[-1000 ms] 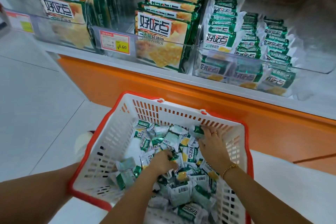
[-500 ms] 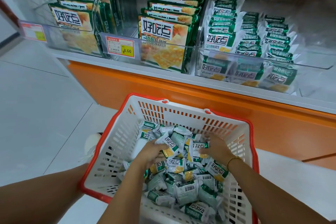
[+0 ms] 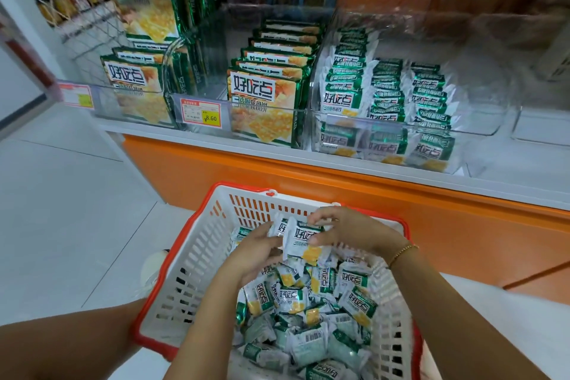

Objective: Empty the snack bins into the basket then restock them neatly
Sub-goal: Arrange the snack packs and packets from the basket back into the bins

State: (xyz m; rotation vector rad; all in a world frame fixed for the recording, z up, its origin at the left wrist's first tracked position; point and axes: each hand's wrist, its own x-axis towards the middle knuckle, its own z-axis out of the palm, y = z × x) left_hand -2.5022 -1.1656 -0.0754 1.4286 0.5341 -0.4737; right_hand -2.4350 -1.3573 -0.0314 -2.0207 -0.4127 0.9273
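**Snack packets** (image 3: 300,241): small, green and white, a short stack. Both hands are holding it over the far half of the basket (image 3: 191,256). The left hand (image 3: 256,256) is cupping the stack from below, fingers curled round it. The right hand (image 3: 348,231) is pinching its upper edge between thumb and bent fingers, apparently squaring the packets together.

**Basket**: white with a red rim, sitting on the floor just in front of the shelf (image 3: 216,146). A loose heap (image 3: 308,311) of the same packets is lying in it, faces turned every way.

**Clear bin** (image 3: 401,129): sitting at the shelf's front edge, right of centre. Three upright rows of packets are standing in its left and middle parts.

**Adjoining**: large cracker packs (image 3: 265,108) are filling the bins to the left, and a price tag (image 3: 202,114) is hanging on the front.

**Step in hand, as judged**: restocking is under way, with most of the heap yet to go back.

**Next move, as judged**: it is calling for the stack to be lifted to the clear bin with the packets kept aligned. They should then be set upright against a standing row, printed faces forward, without toppling that row.
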